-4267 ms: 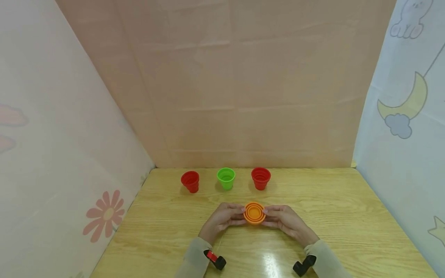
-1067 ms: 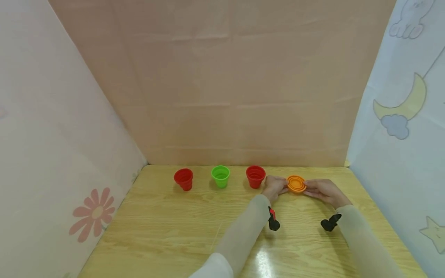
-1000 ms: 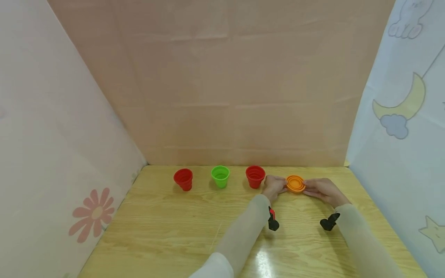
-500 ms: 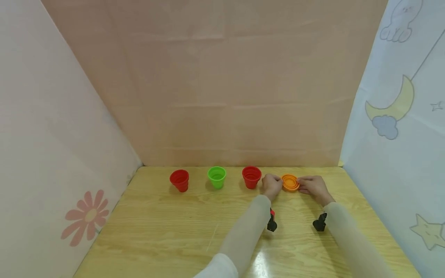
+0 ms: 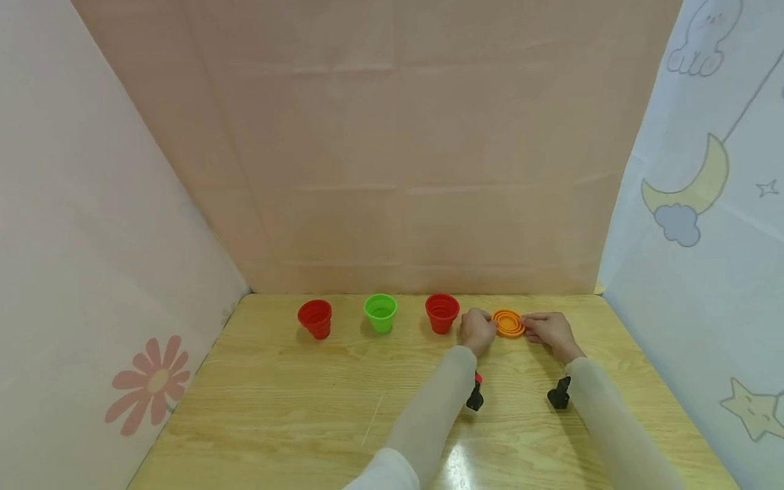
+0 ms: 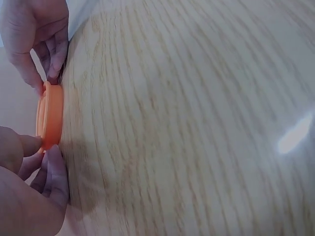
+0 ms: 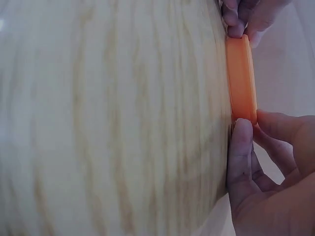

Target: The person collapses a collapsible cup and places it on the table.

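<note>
An orange collapsible cup point(image 5: 508, 323), folded down into flat rings, lies on the wooden table right of a red cup point(image 5: 442, 314). My left hand point(image 5: 478, 331) pinches its left edge and my right hand point(image 5: 551, 333) pinches its right edge. Seen from the left wrist, the orange cup point(image 6: 50, 117) shows edge-on, low against the wood, with thumb and fingers at both ends. The right wrist view shows the cup's side wall point(image 7: 241, 78) between the right hand point(image 7: 270, 167) below and the left fingers point(image 7: 243, 14) above.
A green cup point(image 5: 381, 314) and another red cup point(image 5: 316, 319) stand expanded to the left, in a row along the table's point(image 5: 294, 408) back. A brown backdrop point(image 5: 392, 170) rises behind it, with printed white panels point(image 5: 674, 306) at both sides.
From in front of the row, both hands have carried the orange cup back and right, beside the right red cup, and lowered it flat onto the table. The head view has shifted slightly.
</note>
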